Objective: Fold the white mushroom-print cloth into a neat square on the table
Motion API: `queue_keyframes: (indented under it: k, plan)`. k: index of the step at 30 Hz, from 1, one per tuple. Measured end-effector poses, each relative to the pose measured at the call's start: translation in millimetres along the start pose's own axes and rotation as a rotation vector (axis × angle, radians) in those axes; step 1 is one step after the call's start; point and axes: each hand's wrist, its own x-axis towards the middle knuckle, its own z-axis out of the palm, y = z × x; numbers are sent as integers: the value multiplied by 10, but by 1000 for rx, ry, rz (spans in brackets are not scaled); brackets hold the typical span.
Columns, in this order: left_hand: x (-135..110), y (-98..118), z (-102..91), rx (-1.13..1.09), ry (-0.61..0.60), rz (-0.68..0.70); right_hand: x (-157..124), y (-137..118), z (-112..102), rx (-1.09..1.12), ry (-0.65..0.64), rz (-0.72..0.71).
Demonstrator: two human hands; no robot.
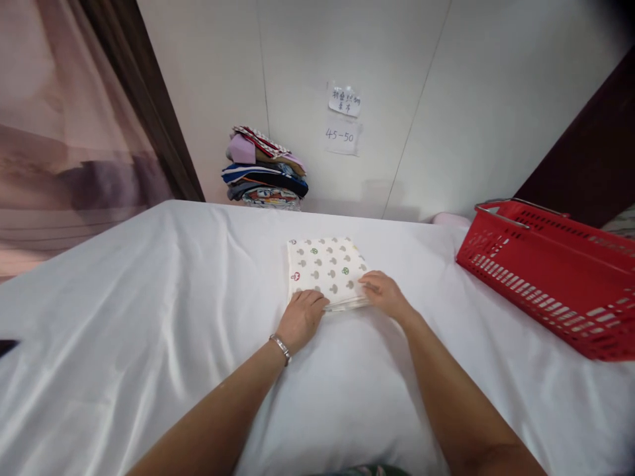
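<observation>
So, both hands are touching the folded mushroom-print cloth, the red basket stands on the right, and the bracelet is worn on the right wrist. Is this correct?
Not quite: the head view shows the bracelet on the left wrist. The rest is right: the left hand and right hand touch the folded mushroom-print cloth, and the red basket stands on the right.

From my distant seat, I believe this is a plain indoor workroom where textiles are handled, because on the pale panelled wall (446, 132) I can read two fixed papers, a note in Chinese handwriting (344, 101) and a sheet marked 45-50 (342, 137). A broad white-draped table (163, 344) carries a folded mushroom-print cloth (327, 264) and, on the right, a red plastic shopping basket (546, 277). Beyond its far edge I see a stack of folded textiles (265, 168), and pinkish drapery (74, 132) hangs at the left.
</observation>
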Motion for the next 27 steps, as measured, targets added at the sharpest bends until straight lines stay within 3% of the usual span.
queue_keyframes:
  k: [3,6,14,27]
  plan:
    - [-2,-5,2,-5,1,-2,-43,157,-239,5,-20,120]
    - [-1,-2,1,-8,7,-3,-112,210,-315,-11,-33,140]
    - [-17,4,-23,-36,19,1,-219,101,-164,-87,18,73]
    - [-43,-11,3,-57,3,-4,-233,1,-69,-287,-93,1]
